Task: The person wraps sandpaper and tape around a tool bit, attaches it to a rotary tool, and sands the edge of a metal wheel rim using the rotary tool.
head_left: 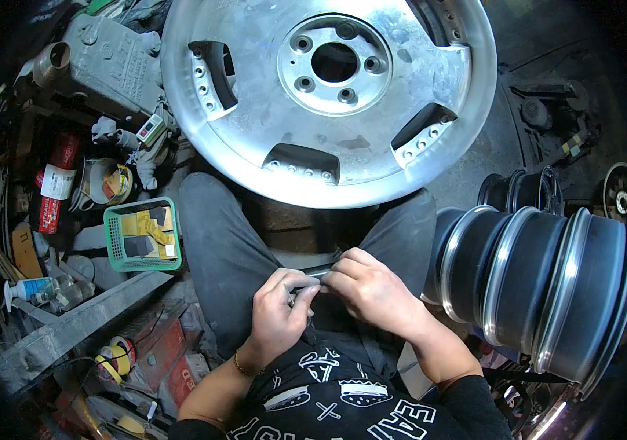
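My left hand (278,308) is closed, its thumb and fingers pinched together over my lap. My right hand (372,290) is closed too, with its fingertips meeting those of the left. Between them shows a thin grey strip (319,270), too small and covered to name. Just beyond my hands, a large bare-metal wheel rim (254,147) faces up in front of my knees. It has a round centre bore ringed by bolt holes and several cut-out windows near its edge. Neither hand touches it.
To the left sits a green plastic basket (111,246) with yellow and dark sheets. Behind it are a red cylinder (50,198), a tin (97,183) and a grey machine (111,62). A metal beam (100,315) runs nearby. Several wheel barrels (526,279) stand at the right.
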`<state>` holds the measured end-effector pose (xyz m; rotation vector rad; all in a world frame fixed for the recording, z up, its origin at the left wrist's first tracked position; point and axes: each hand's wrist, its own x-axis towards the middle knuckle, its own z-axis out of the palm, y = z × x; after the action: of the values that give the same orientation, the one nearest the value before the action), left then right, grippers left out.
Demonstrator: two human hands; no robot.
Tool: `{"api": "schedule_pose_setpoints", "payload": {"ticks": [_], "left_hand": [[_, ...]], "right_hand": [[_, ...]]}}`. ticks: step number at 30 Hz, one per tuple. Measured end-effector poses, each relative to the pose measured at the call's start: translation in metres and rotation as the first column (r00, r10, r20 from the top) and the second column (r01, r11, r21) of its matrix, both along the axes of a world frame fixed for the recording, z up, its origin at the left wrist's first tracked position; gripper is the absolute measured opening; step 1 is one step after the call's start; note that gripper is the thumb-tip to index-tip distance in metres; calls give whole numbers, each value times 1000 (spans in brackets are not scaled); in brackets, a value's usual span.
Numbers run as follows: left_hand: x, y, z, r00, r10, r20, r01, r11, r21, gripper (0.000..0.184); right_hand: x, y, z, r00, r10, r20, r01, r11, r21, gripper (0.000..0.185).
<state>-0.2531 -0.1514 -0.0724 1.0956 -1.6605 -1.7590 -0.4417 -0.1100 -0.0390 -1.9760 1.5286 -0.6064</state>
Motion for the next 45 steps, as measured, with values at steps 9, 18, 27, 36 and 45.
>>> {"api": "schedule_pose_setpoints", "payload": {"ticks": [9,18,27,36,45], "left_hand": [[-1,-4,3,999,-28,32,26,999,44,5],[-1,-4,2,1000,-3,0,3,999,53,3],[1,-4,-1,998,-53,-36,55,997,60,7],[0,-4,1,999,-26,-39,28,998,56,4],[-1,-3,-6,996,-25,-83,27,999,20,3]], "right_hand": [[1,-2,-2,997,-64,39,67,995,-76,17],[3,1,-4,1000,-20,-4,20,997,-80,18],[4,3,-7,997,-61,52,65,993,-95,16],[5,6,-7,999,-41,-12,40,996,-75,18],[6,5,-5,997,-66,26,68,994,-83,17]]}}
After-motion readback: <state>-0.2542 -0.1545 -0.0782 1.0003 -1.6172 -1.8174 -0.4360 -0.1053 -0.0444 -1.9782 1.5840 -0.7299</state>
